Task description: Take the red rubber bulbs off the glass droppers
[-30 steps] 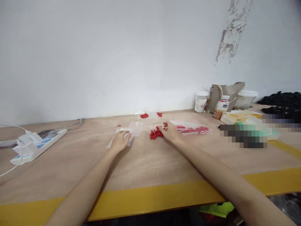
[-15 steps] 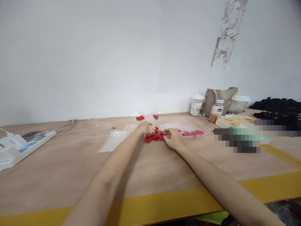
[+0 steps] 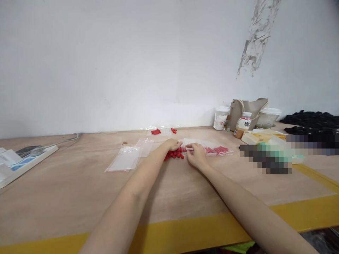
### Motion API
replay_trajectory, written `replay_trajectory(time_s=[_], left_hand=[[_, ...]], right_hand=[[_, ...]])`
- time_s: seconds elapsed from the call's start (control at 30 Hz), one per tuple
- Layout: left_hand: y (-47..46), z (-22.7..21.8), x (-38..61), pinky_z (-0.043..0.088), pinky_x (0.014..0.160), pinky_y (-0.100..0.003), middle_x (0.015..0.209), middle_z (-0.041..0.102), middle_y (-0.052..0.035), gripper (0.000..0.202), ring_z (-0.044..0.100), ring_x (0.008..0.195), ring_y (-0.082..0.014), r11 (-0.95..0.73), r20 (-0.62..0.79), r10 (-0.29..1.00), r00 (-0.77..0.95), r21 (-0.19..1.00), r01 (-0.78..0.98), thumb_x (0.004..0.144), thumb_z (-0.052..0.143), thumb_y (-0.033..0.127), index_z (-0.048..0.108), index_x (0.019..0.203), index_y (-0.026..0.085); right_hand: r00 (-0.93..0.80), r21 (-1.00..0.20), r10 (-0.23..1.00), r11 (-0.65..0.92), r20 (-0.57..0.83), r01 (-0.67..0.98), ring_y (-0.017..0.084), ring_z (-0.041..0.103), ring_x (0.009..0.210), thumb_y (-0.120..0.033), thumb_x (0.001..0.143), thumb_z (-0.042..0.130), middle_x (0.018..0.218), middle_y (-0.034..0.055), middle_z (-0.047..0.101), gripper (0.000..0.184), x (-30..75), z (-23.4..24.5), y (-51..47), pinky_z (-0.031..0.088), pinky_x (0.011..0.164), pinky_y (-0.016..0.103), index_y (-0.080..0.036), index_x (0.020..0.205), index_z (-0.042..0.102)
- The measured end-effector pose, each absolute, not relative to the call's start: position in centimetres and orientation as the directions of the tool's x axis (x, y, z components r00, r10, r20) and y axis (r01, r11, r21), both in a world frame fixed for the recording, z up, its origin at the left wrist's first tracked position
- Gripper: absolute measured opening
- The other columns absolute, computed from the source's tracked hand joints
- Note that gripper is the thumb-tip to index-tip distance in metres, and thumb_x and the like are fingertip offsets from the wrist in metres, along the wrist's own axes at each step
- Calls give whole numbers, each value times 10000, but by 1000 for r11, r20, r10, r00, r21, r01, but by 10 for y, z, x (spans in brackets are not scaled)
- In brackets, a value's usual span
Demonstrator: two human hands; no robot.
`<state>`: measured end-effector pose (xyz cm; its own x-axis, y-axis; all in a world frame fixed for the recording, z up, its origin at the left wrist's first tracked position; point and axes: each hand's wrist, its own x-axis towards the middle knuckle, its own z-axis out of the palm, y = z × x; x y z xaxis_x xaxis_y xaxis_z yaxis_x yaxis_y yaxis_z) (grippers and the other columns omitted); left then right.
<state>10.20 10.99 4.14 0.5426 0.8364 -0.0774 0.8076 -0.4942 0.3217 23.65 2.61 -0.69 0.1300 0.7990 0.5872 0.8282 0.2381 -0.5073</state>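
Observation:
A pile of small red bead-like pieces (image 3: pixel 176 154) lies on the table between my hands. My left hand (image 3: pixel 172 144) is over its far side, fingers curled together and partly hidden; what they hold is too small to make out. Just to the right, my right hand (image 3: pixel 196 154) has its thumb and fingers closed round the pinkish edge of a clear plastic bag. Beyond that hand, flat clear bags with red pieces (image 3: pixel 221 150) lie in an overlapping row. Left of the pile are flat clear bags (image 3: pixel 125 158) with no red pieces visible in them.
Small red heaps (image 3: pixel 156 131) lie on clear plastic near the wall. A power strip (image 3: pixel 34 162) is at the left. At the right stand a paper cup (image 3: pixel 221 118), a drink bottle (image 3: pixel 243 125), a grey bag (image 3: pixel 235 113) and a plastic box (image 3: pixel 298 158). Yellow tape (image 3: pixel 190 229) runs along the front edge.
My left hand has moved right across the pile, closer to my right hand, covering the pale strands seen before. The right hand has shifted slightly right, and its fingers stay bent.

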Motion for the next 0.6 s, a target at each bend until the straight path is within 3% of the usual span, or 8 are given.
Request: replay_trajectory(time_s=[0.1,0.23,0.4,0.5,0.6], left_hand=[[99,45,100,440,617,-202,569,666,-35,508,600,553,-130,-525,-79,821,565,284,802,851,296,493,659,797,143],[82,49,95,433,621,-208,664,684,-46,422,600,609,-136,-559,-7,818,576,231,796,832,375,463,640,871,136],[66,52,88,433,586,-209,624,662,-35,454,582,546,-121,-601,39,794,607,201,774,859,325,430,651,715,148],[59,50,86,447,668,-241,725,666,-57,380,605,681,-162,-639,100,769,632,162,752,822,410,430,654,747,148],[54,44,79,405,849,-314,1025,609,-112,400,538,982,-246,-680,187,731,656,112,725,730,548,462,619,968,149]], right_hand=[[170,-513,798,194,578,836,215,493,950,-200,714,471,969,51,605,212,244,-6,29,318,789,348,-198,880,604],[206,-513,800,143,563,846,213,492,957,-205,715,459,985,47,602,226,253,-5,33,327,793,347,-205,894,597],[198,-500,821,119,535,858,232,480,970,-234,685,499,979,47,602,249,264,-4,36,325,809,371,-219,904,618],[170,-477,839,117,516,871,243,468,974,-246,664,524,980,39,598,253,268,-5,36,313,816,391,-243,888,641],[104,-413,861,131,498,901,243,456,974,-261,666,539,980,35,594,271,270,-5,35,298,812,397,-274,913,649]])
